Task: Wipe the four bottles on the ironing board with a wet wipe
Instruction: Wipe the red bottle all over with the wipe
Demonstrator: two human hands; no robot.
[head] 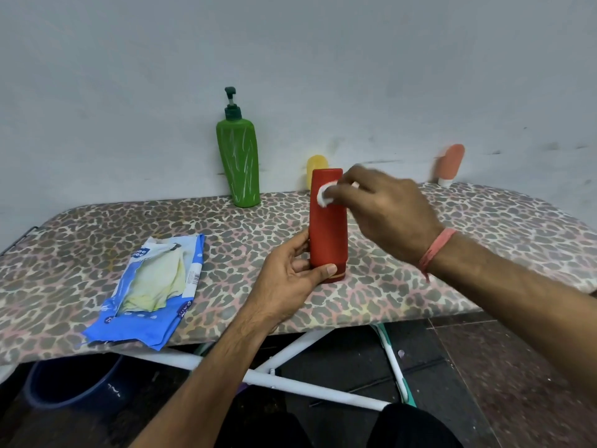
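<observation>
Two hands work: left hand point(292, 270) grips smooth red bottle point(328, 221); right hand point(384, 205) pinches crumpled white wipe point(324, 196).

Bare board point(420, 286) front right, passable. Wipe pack point(155, 282) blocks front left. Green bottle point(239, 163), yellow bottle point(317, 169), pink bottle point(450, 163) line back wall.

The leopard-print ironing board point(420, 286) carries a green pump bottle point(239, 163), yellow bottle point(316, 168), pink tube point(450, 164), red bottle point(328, 227) and wipe packet point(151, 286).

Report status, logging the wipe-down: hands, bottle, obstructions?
Left hand grips red bottle low. Right hand presses wet wipe near its top. No obstruction.
</observation>
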